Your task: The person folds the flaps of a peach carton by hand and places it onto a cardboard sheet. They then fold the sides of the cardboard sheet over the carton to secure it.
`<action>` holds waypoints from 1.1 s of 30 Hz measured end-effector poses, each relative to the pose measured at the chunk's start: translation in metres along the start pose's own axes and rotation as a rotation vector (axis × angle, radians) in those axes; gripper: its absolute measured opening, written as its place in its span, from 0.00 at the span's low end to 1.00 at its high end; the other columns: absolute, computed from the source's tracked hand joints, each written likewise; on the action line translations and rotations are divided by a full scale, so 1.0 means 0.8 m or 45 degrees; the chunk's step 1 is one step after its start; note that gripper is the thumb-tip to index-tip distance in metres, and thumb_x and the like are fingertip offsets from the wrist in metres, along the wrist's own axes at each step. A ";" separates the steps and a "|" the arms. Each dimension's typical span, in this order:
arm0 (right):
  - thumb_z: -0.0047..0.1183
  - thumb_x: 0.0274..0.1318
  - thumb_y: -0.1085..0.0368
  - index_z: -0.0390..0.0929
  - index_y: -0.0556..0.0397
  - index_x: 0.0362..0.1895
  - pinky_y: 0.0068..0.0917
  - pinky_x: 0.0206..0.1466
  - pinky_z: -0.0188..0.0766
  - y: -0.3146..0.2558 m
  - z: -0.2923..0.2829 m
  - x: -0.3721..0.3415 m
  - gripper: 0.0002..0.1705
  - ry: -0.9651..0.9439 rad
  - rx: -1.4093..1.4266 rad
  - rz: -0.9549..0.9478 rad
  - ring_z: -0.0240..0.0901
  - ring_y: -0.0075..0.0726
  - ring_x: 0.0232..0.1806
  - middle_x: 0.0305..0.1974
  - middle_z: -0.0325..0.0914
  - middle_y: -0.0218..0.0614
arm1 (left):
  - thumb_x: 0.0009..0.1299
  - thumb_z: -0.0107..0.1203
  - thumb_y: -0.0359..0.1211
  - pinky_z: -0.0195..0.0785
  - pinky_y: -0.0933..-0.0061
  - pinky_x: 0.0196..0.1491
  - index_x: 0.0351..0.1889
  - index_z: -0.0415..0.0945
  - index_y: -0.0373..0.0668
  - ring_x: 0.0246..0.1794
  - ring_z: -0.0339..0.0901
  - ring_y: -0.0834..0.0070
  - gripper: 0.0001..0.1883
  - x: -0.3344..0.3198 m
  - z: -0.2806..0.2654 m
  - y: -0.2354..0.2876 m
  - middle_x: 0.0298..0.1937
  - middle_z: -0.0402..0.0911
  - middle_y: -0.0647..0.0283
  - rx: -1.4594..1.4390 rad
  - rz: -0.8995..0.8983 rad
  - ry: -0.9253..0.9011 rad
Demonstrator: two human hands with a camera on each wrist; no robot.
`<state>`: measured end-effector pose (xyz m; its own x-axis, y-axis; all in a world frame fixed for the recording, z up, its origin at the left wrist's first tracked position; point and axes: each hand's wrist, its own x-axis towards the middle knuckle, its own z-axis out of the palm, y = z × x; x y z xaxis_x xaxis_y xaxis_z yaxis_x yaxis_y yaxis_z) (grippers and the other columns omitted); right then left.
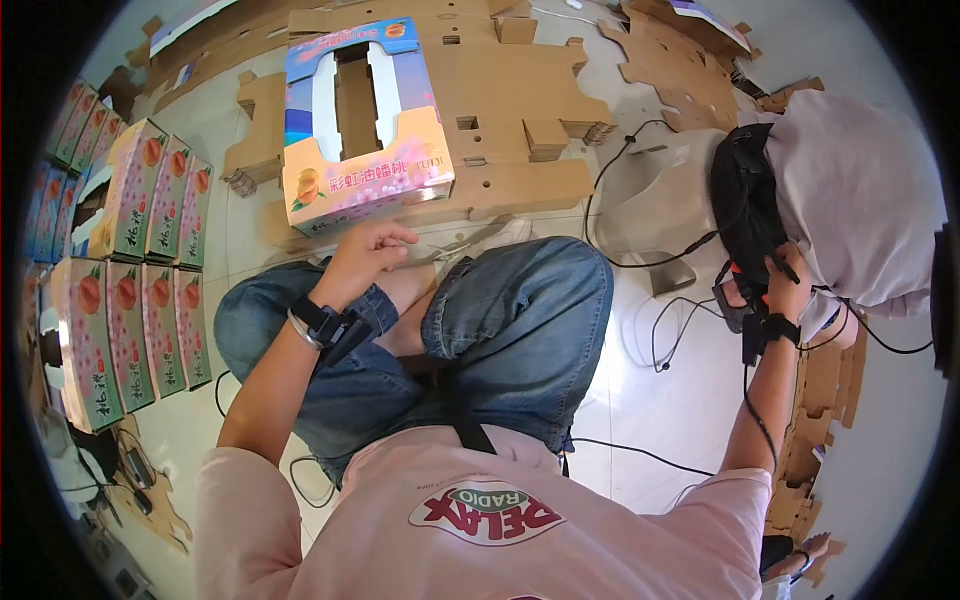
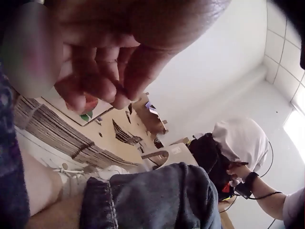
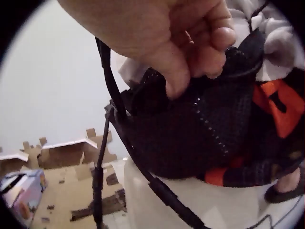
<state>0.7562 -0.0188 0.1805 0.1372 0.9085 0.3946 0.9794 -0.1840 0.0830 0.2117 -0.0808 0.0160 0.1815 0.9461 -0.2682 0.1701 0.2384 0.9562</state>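
A: Right hand point(image 1: 788, 278) in the thick of it! It had the black fabric bag point(image 3: 190, 129) by its upper edge, thumb and fingers curled into a pinch.

B: And where was that bag? Out on the person's right, up against the pale plastic stool point(image 1: 650, 190); how much of its weight the stool took, I couldn't tell. Orange fabric point(image 3: 281, 107) showed at the bag's side, and a bulky pale grey cloth point(image 1: 860, 190) rose just behind.

A: Look at that arm: it reached forward and out to the right, a black wrist strap point(image 1: 781, 328) round it.

B: Over to the left hand point(image 1: 365, 258), then! Held out above the crossed legs in blue jeans point(image 1: 520, 310), its fingers loosely bent, the thumb close in by the fingertips, only a narrow gap there.

A: Just ahead of it stood the open-topped peach carton point(image 1: 370, 180), near but apart from the knuckles.

B: Beyond that, flattened cardboard point(image 1: 510, 90) spread over the floor, and peach gift boxes point(image 1: 130, 340) were stacked along the far left!
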 end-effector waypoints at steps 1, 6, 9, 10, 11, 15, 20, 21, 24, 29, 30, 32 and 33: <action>0.59 0.44 0.66 0.72 0.49 0.33 0.43 0.39 0.67 -0.001 0.000 0.001 0.11 -0.007 -0.080 -0.003 0.73 0.55 0.41 0.33 0.76 0.43 | 0.63 0.53 0.26 0.62 0.82 0.30 0.43 0.78 0.38 0.26 0.67 0.85 0.11 -0.004 -0.004 -0.002 0.25 0.72 0.72 0.003 -0.019 0.002; 0.56 0.47 0.66 0.72 0.51 0.34 0.45 0.37 0.67 0.004 0.009 0.022 0.09 -0.108 0.038 -0.279 0.73 0.58 0.38 0.33 0.77 0.47 | 0.63 0.52 0.26 0.63 0.82 0.30 0.43 0.78 0.38 0.26 0.67 0.85 0.11 -0.017 -0.019 -0.018 0.26 0.73 0.71 -0.054 -0.016 0.050; 0.55 0.48 0.67 0.72 0.51 0.35 0.45 0.38 0.66 -0.045 0.005 0.037 0.09 -0.105 0.040 -0.315 0.73 0.58 0.37 0.33 0.76 0.47 | 0.63 0.52 0.25 0.64 0.82 0.31 0.43 0.78 0.38 0.26 0.68 0.85 0.11 -0.015 -0.017 -0.017 0.26 0.74 0.71 -0.073 -0.068 0.054; 0.55 0.48 0.67 0.72 0.51 0.35 0.44 0.38 0.66 -0.060 0.004 0.039 0.09 -0.041 0.007 -0.334 0.73 0.57 0.37 0.34 0.76 0.47 | 0.63 0.52 0.25 0.64 0.82 0.32 0.43 0.78 0.38 0.27 0.68 0.85 0.11 -0.014 -0.015 -0.015 0.27 0.74 0.70 -0.052 -0.066 0.056; 0.54 0.48 0.68 0.71 0.51 0.36 0.43 0.38 0.67 -0.068 0.008 0.041 0.10 -0.009 -0.035 -0.309 0.73 0.56 0.38 0.34 0.76 0.46 | 0.63 0.52 0.25 0.64 0.82 0.32 0.43 0.78 0.38 0.27 0.68 0.85 0.11 -0.012 -0.012 -0.016 0.27 0.74 0.70 -0.049 -0.069 0.057; 0.52 0.44 0.72 0.71 0.49 0.42 0.41 0.39 0.67 -0.088 0.005 0.040 0.16 -0.141 0.261 -0.292 0.73 0.52 0.39 0.35 0.75 0.42 | 0.63 0.52 0.25 0.64 0.83 0.33 0.42 0.77 0.37 0.29 0.69 0.86 0.11 -0.015 -0.012 -0.010 0.29 0.75 0.71 0.018 0.027 0.028; 0.48 0.42 0.80 0.75 0.51 0.45 0.22 0.36 0.66 -0.199 -0.060 0.005 0.21 0.092 0.859 -0.371 0.70 0.27 0.33 0.33 0.71 0.32 | 0.63 0.53 0.26 0.64 0.82 0.36 0.45 0.77 0.38 0.30 0.68 0.86 0.13 -0.008 -0.054 -0.001 0.29 0.74 0.72 -0.010 0.188 0.292; 0.49 0.42 0.81 0.75 0.52 0.44 0.19 0.36 0.65 -0.223 -0.064 -0.005 0.21 0.144 1.069 -0.445 0.68 0.22 0.31 0.32 0.70 0.29 | 0.62 0.54 0.26 0.65 0.82 0.39 0.47 0.77 0.39 0.32 0.68 0.85 0.14 -0.002 -0.069 -0.011 0.32 0.75 0.69 -0.017 0.185 0.376; 0.52 0.45 0.79 0.76 0.53 0.42 0.20 0.40 0.68 -0.291 -0.033 -0.031 0.17 -0.210 1.324 -0.531 0.70 0.22 0.36 0.33 0.72 0.29 | 0.61 0.55 0.25 0.68 0.78 0.43 0.46 0.77 0.38 0.36 0.72 0.79 0.14 0.010 -0.083 -0.006 0.38 0.76 0.64 0.364 0.338 0.885; 0.59 0.46 0.68 0.69 0.53 0.54 0.28 0.48 0.69 -0.415 0.120 -0.067 0.27 -0.848 1.544 -0.470 0.73 0.35 0.45 0.45 0.75 0.39 | 0.54 0.63 0.31 0.59 0.65 0.60 0.62 0.63 0.38 0.61 0.63 0.59 0.35 0.036 -0.102 -0.032 0.60 0.63 0.44 1.179 0.241 1.235; 0.61 0.47 0.64 0.67 0.54 0.57 0.30 0.50 0.68 -0.435 0.155 -0.071 0.31 -0.865 1.608 -0.390 0.72 0.39 0.47 0.48 0.74 0.42 | 0.53 0.64 0.33 0.55 0.65 0.63 0.64 0.57 0.36 0.64 0.58 0.58 0.40 0.051 -0.114 -0.062 0.63 0.59 0.42 0.843 0.186 1.152; 0.61 0.49 0.58 0.62 0.55 0.61 0.32 0.53 0.67 -0.463 0.214 -0.073 0.36 -1.011 1.672 -0.159 0.70 0.40 0.51 0.51 0.71 0.44 | 0.53 0.65 0.34 0.52 0.65 0.65 0.67 0.51 0.34 0.68 0.53 0.56 0.45 0.059 -0.128 -0.075 0.66 0.54 0.41 0.512 0.136 1.063; 0.60 0.50 0.51 0.57 0.56 0.64 0.35 0.55 0.65 -0.474 0.217 -0.071 0.42 -1.154 1.718 0.089 0.67 0.41 0.54 0.55 0.69 0.46 | 0.52 0.65 0.34 0.52 0.66 0.65 0.67 0.50 0.32 0.68 0.53 0.56 0.46 0.059 -0.129 -0.076 0.66 0.55 0.42 0.468 0.157 1.032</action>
<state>0.4024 0.0647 -0.0318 -0.2559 0.9137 -0.3158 0.3123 -0.2310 -0.9215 0.1097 -0.0281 -0.0423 -0.4966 0.8579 0.1320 0.5191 0.1716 0.8373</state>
